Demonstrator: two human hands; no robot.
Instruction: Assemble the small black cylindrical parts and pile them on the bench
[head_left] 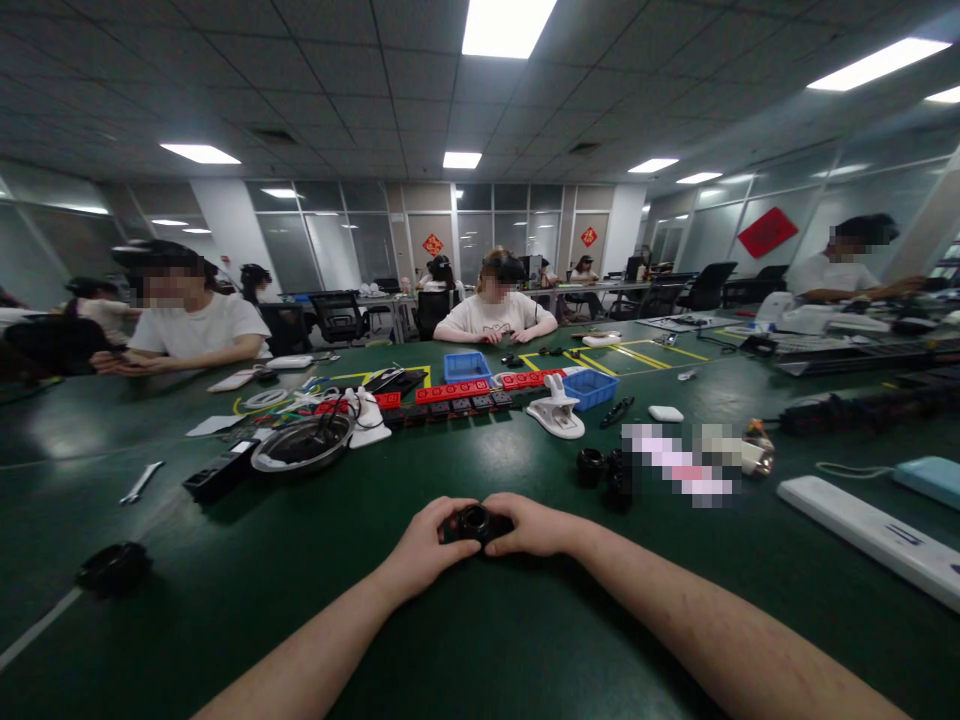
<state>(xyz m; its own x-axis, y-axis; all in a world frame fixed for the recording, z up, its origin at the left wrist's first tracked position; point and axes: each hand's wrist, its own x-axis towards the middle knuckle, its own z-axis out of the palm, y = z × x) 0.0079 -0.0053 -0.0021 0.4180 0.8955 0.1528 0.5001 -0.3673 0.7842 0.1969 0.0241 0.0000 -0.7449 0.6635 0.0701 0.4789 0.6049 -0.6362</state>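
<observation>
Black round part [475,522] gripped by both hands.

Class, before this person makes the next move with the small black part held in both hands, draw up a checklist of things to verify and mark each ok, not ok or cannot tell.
1. Left hand grips the small black part: ok.
2. Right hand grips it too: ok.
3. Part held over the green table, close in front: ok.
4. Spare black parts lie apart from the hands: ok.
5. Round opening on the part faces up, unblocked: cannot tell.
</observation>
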